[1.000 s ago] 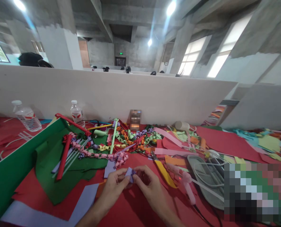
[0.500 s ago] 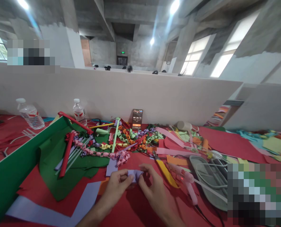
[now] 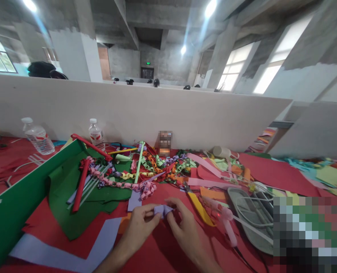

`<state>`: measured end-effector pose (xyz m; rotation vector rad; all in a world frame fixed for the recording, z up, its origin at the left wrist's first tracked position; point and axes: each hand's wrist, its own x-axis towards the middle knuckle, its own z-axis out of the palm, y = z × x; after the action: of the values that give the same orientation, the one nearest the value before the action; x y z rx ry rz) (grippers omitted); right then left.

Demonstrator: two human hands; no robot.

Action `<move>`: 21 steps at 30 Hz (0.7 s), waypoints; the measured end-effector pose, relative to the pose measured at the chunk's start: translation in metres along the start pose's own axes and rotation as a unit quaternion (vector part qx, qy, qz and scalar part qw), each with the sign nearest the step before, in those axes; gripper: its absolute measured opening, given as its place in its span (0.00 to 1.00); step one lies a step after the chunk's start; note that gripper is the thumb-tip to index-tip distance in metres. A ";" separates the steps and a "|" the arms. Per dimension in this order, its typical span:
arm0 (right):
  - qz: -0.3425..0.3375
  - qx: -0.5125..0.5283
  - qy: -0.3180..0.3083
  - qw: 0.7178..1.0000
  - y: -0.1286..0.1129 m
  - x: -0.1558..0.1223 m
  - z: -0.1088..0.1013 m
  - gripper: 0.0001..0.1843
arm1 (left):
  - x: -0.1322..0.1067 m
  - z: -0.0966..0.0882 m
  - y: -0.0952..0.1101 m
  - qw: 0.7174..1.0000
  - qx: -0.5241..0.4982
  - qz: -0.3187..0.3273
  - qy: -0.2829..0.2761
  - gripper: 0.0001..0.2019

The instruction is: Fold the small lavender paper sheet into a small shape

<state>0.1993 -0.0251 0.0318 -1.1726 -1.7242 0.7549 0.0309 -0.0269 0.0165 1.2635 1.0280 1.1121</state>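
Both of my hands meet low in the middle of the view over red paper. My left hand (image 3: 138,227) and my right hand (image 3: 182,227) pinch a small folded strip of lilac paper (image 3: 162,210) between their fingertips, one at each end. Just beyond it the pink and purple end of a long paper chain (image 3: 120,185) lies on the table. The chain runs back to the left over green paper (image 3: 69,197). More lilac paper (image 3: 66,248) lies at the lower left.
Yellow-handled scissors (image 3: 197,204) and a pink glue gun (image 3: 223,220) lie right of my hands, beside a grey tray (image 3: 242,212). Two water bottles (image 3: 36,136) stand at the white partition (image 3: 163,110), a phone (image 3: 165,143) leans on it. Coloured paper scraps cover the table.
My hands have shifted a little to the right and kept working the lilac strip, which now shows a fold in its middle. The view has tilted slightly.
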 end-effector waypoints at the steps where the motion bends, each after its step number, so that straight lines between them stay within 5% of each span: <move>1: -0.001 0.000 0.007 1.000 0.000 0.000 0.000 0.11 | 0.000 0.000 0.000 1.000 -0.001 0.003 0.000 0.16; 21: -0.026 0.009 -0.015 1.000 -0.001 0.002 -0.001 0.07 | -0.002 -0.002 0.004 0.999 0.046 0.006 -0.016 0.15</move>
<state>0.1996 -0.0234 0.0339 -1.1064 -1.7628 0.7589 0.0286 -0.0285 0.0207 1.3581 1.0586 1.0618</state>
